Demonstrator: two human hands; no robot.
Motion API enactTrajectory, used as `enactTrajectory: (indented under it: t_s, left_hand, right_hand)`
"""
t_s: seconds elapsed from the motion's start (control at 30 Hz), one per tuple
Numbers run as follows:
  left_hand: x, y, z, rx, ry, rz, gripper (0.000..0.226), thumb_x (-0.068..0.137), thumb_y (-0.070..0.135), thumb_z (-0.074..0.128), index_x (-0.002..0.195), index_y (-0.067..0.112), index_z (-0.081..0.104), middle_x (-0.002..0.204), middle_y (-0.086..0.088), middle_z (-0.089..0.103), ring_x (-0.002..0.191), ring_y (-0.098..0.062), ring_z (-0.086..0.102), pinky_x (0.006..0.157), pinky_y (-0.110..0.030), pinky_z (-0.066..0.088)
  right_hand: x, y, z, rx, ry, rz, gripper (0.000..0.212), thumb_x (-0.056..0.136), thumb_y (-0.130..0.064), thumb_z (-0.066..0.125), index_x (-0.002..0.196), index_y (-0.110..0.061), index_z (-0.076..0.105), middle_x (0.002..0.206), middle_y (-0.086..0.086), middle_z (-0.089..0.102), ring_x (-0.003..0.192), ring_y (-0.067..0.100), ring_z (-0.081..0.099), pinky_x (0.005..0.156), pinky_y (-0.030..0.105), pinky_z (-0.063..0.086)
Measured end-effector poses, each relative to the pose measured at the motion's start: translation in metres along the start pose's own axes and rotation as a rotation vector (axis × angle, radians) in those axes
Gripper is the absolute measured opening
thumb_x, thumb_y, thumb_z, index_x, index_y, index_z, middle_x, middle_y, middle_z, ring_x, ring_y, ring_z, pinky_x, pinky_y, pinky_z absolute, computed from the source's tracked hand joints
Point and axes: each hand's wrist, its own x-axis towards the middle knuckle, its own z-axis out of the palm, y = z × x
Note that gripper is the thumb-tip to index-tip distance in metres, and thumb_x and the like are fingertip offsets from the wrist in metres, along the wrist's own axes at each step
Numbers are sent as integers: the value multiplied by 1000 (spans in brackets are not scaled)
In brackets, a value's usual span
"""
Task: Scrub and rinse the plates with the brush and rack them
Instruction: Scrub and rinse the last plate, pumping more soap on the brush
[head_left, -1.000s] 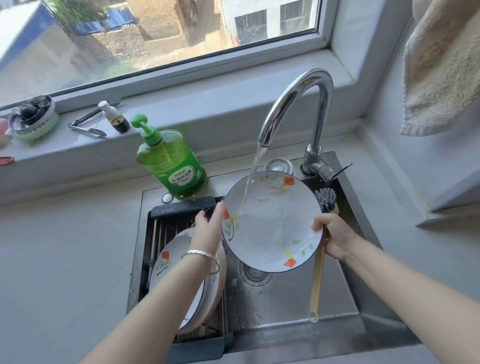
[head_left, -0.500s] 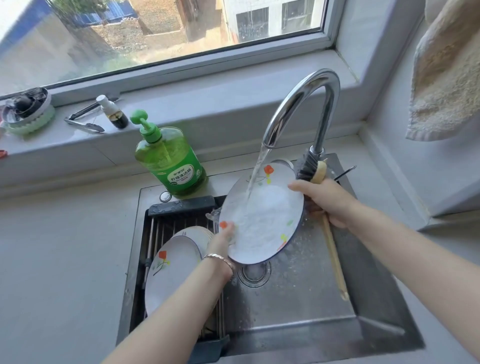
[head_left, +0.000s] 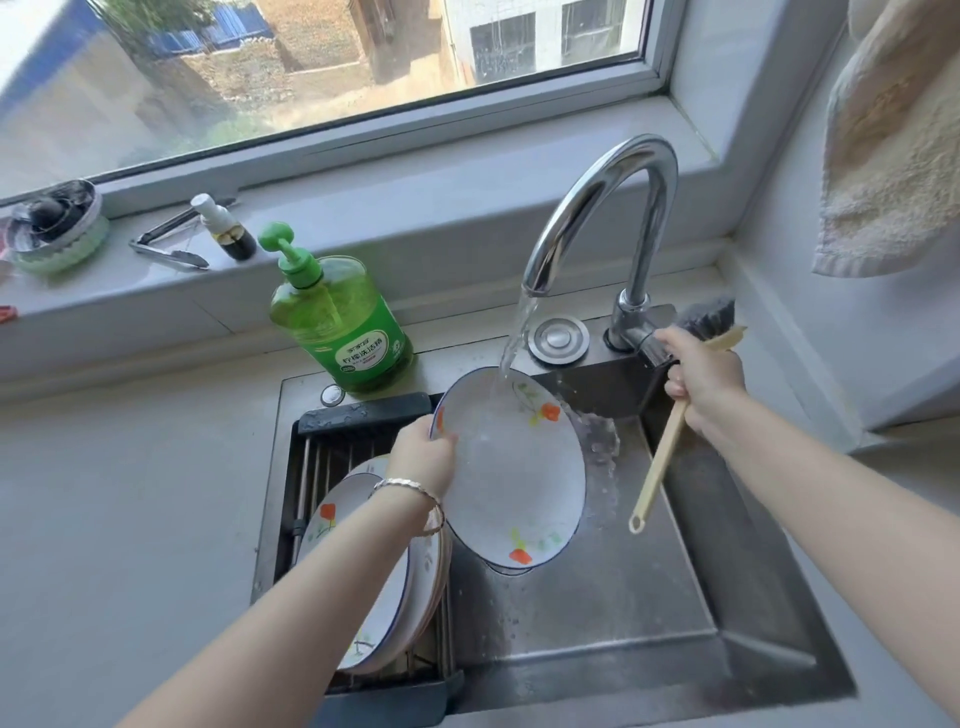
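Pinching one flowered plate (head_left: 511, 467) by its rim at 9 o'clock, the left hand (head_left: 423, 457) has its thumb on the plate's face in the head view. The plate is tilted over the one sink (head_left: 597, 613). Water from the one tap (head_left: 613, 192) hits the plate near 12 o'clock. The right hand (head_left: 706, 384), at 2 o'clock from the plate, curls its fingers tight round one brush (head_left: 664, 457), bristles up and handle pointing down to 7 o'clock. This hand is just beside the tap's lever. At 8 o'clock from the plate, one dark rack (head_left: 363, 415) holds a stack of plates (head_left: 332, 519): at least three, and the arm hides the rest. One green soap bottle (head_left: 343, 327) stands at 11 o'clock
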Motion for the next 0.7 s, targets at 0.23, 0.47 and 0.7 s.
enactTrajectory:
  t_s: [0.23,0.47,0.7]
  left_hand:
    - [-33,15,-22,302,81,414,30,91,6,42,112,18,61,91,-10,65,88,-31,57,69,-29,40]
    - [-48,7,-35,800,130,977,80,44,7,85,113,16,47,71,-8,65,55,-29,63,42,-31,50]
    - [-66,-7,-54,679,402,1336,43,70,4,47,112,10,48,74,-10,68,55,-24,64,42,-29,50]
  right_hand:
    - [-1,-13,9,-162,-57,5,12,78,-13,62,79,-4,55,113,17,65,28,3,22,32,15,19]
    - [-30,11,-8,-407,-194,-99,34,72,-6,73,67,-17,41,58,3,36,44,13,25,35,21,22]
    - [-81,46,-11,-318,-320,-106,21,75,2,70,96,0,66,84,10,64,41,1,46,36,12,32]
